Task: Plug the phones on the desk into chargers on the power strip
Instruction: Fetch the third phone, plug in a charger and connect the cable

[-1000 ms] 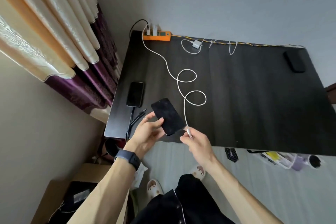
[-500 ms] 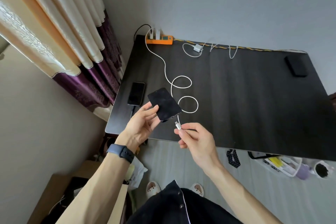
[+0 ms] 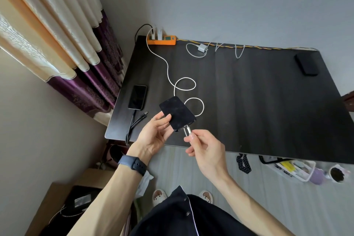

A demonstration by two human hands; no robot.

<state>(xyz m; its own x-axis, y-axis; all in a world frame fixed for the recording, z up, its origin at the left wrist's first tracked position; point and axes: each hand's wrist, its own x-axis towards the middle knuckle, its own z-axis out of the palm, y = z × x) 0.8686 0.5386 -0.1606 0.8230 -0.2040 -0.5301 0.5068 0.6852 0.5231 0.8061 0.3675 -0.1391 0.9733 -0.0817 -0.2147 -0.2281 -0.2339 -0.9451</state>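
My left hand (image 3: 155, 134) holds a dark phone (image 3: 177, 113) above the near edge of the black desk (image 3: 258, 105). My right hand (image 3: 205, 145) pinches the plug (image 3: 187, 131) of a white cable (image 3: 180, 82), whose tip touches the phone's bottom edge. That cable loops across the desk to a white charger in the orange power strip (image 3: 161, 40) at the far left corner. A second phone (image 3: 137, 97) lies face up near the left edge with a black cable (image 3: 134, 122) at its bottom end. A third dark phone (image 3: 306, 64) lies at the far right.
A loose white charger (image 3: 202, 47) with its cable lies beside the strip. Curtains (image 3: 63, 30) hang left of the desk. A cardboard box (image 3: 63, 203) sits on the floor at left; a white basket (image 3: 293, 168) and cup stand under the desk's near right edge.
My right hand has brought the cable plug up to the phone's bottom edge; earlier it was a little apart. My left hand has kept the phone tilted over the desk edge.
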